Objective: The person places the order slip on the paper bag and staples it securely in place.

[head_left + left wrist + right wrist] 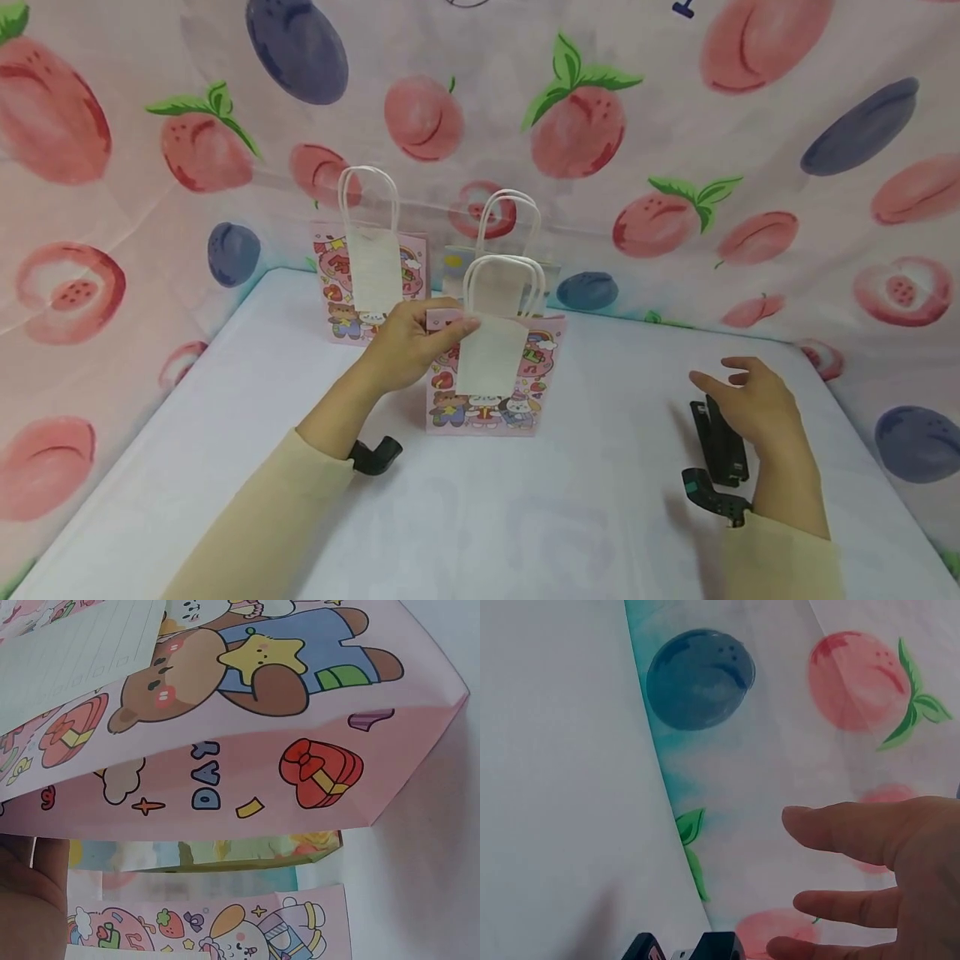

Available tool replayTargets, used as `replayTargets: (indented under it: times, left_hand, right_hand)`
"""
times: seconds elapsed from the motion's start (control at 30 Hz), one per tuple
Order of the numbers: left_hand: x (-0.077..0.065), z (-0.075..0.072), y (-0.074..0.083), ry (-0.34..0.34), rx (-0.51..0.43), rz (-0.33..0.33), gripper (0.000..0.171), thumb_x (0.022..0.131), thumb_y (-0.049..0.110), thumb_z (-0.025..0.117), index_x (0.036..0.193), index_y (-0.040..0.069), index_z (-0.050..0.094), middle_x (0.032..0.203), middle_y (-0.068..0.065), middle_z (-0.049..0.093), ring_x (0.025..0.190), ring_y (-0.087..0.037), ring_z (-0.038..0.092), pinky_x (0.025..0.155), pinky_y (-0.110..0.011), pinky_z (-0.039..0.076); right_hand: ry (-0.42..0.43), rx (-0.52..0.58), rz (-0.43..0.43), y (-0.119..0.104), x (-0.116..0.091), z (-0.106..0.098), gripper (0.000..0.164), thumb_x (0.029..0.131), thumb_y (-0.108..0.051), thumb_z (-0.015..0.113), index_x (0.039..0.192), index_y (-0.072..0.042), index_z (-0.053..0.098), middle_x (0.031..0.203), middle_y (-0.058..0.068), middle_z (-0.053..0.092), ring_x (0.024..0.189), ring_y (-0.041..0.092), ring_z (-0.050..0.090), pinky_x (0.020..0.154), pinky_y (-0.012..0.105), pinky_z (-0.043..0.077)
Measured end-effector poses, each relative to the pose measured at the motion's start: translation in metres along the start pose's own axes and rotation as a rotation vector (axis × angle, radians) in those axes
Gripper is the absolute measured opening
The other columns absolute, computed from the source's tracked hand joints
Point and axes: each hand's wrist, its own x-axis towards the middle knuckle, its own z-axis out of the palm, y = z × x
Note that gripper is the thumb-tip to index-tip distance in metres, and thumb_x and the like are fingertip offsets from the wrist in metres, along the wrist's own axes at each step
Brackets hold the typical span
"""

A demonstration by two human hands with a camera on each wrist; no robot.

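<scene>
My left hand (408, 346) pinches the top left edge of a pink gift bag (483, 414), thumb in front at the corner of a white card (491, 358) and fingers behind. This bag has white twisted handles (504, 260) and cartoon animals printed on it. In the left wrist view its side panel (300, 780) fills much of the frame, and part of the left hand (34, 896) shows at the left. Over a black stapler (722, 446) on the right of the table, my right hand (761, 408) hovers with spread, slightly bent fingers (840, 825), nothing between them.
Behind stand a second pink gift bag (416, 267) with a white card (377, 271) on its front and another bag (457, 271), partly hidden. They stand on a white table (600, 517). Fruit-printed cloth (480, 50) hangs around its back and sides.
</scene>
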Motion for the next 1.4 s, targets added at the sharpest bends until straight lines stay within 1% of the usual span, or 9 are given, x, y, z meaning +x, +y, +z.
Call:
replayTargets:
  times: [0.13, 0.4, 0.5, 0.6, 0.8, 0.93, 1.07, 1.27, 1.4]
  left_hand:
    - [0.001, 0.000, -0.002, 0.001, -0.005, -0.003, 0.021, 0.104, 0.025, 0.065, 0.117, 0.013, 0.076, 0.116, -0.004, 0.077, 0.097, -0.017, 0.075, 0.082, -0.036, 0.063]
    - [0.001, 0.000, -0.004, -0.003, -0.014, 0.003, 0.023, 0.104, 0.026, 0.064, 0.119, 0.013, 0.076, 0.116, -0.004, 0.077, 0.097, -0.018, 0.075, 0.082, -0.037, 0.063]
    - [0.002, 0.000, -0.003, -0.002, -0.022, 0.001, 0.023, 0.104, 0.026, 0.065, 0.120, 0.013, 0.075, 0.115, -0.005, 0.078, 0.096, -0.018, 0.076, 0.081, -0.037, 0.064]
    - [0.003, 0.000, -0.003, -0.001, -0.031, -0.002, 0.024, 0.104, 0.025, 0.065, 0.122, 0.012, 0.075, 0.116, -0.006, 0.078, 0.096, -0.018, 0.077, 0.081, -0.038, 0.064]
    - [0.002, 0.000, -0.004, 0.001, -0.019, -0.014, 0.025, 0.104, 0.026, 0.065, 0.122, 0.012, 0.075, 0.118, -0.007, 0.077, 0.098, -0.018, 0.077, 0.082, -0.038, 0.064]
    - [0.001, 0.000, -0.003, 0.007, -0.016, -0.028, 0.026, 0.104, 0.027, 0.065, 0.122, 0.012, 0.075, 0.118, -0.007, 0.077, 0.099, -0.018, 0.076, 0.082, -0.037, 0.064]
    - [0.001, 0.000, -0.002, 0.005, -0.027, -0.031, 0.025, 0.104, 0.026, 0.065, 0.122, 0.012, 0.075, 0.119, -0.006, 0.077, 0.100, -0.019, 0.076, 0.083, -0.037, 0.064]
    - [0.001, -0.001, -0.001, -0.003, -0.030, -0.032, 0.025, 0.104, 0.026, 0.065, 0.122, 0.012, 0.075, 0.119, -0.006, 0.077, 0.100, -0.019, 0.076, 0.082, -0.037, 0.064]
    - [0.000, 0.000, -0.001, -0.004, -0.019, -0.039, 0.025, 0.104, 0.028, 0.065, 0.121, 0.013, 0.075, 0.118, -0.006, 0.077, 0.099, -0.019, 0.076, 0.082, -0.037, 0.064]
  right_hand:
    - [-0.036, -0.038, 0.019, 0.008, 0.004, -0.001, 0.093, 0.100, -0.063, 0.052, 0.155, 0.008, 0.029, 0.149, 0.039, 0.040, 0.127, 0.055, 0.046, 0.100, 0.068, 0.045]
    - [-0.127, -0.067, 0.119, 0.022, 0.013, -0.002, 0.098, 0.098, -0.065, 0.054, 0.152, 0.012, 0.028, 0.149, 0.043, 0.034, 0.127, 0.057, 0.045, 0.101, 0.069, 0.045]
    - [-0.162, -0.054, 0.124, 0.027, 0.015, -0.005, 0.099, 0.097, -0.067, 0.055, 0.149, 0.014, 0.032, 0.146, 0.043, 0.037, 0.119, 0.054, 0.054, 0.093, 0.064, 0.052]
    - [-0.204, -0.045, 0.107, 0.032, 0.017, -0.007, 0.100, 0.095, -0.067, 0.057, 0.145, 0.017, 0.036, 0.142, 0.042, 0.041, 0.111, 0.051, 0.062, 0.085, 0.054, 0.059]
    - [-0.266, -0.013, 0.104, 0.043, 0.020, -0.006, 0.103, 0.093, -0.066, 0.064, 0.140, 0.022, 0.040, 0.135, 0.039, 0.048, 0.114, 0.048, 0.058, 0.084, 0.048, 0.062]
    - [-0.262, -0.002, 0.113, 0.046, 0.022, -0.001, 0.102, 0.092, -0.063, 0.068, 0.137, 0.024, 0.039, 0.126, 0.038, 0.054, 0.109, 0.045, 0.060, 0.083, 0.047, 0.062]
    - [-0.225, -0.004, 0.124, 0.046, 0.023, 0.003, 0.096, 0.094, -0.059, 0.066, 0.136, 0.024, 0.039, 0.123, 0.038, 0.055, 0.104, 0.042, 0.062, 0.080, 0.046, 0.062]
    - [-0.296, 0.058, 0.086, 0.043, 0.022, 0.004, 0.089, 0.098, -0.059, 0.060, 0.136, 0.018, 0.037, 0.121, 0.034, 0.058, 0.101, 0.034, 0.064, 0.083, 0.046, 0.060]
    - [-0.299, 0.094, 0.065, 0.041, 0.019, 0.004, 0.081, 0.100, -0.058, 0.057, 0.134, 0.013, 0.037, 0.126, 0.035, 0.056, 0.107, 0.039, 0.062, 0.086, 0.047, 0.061]
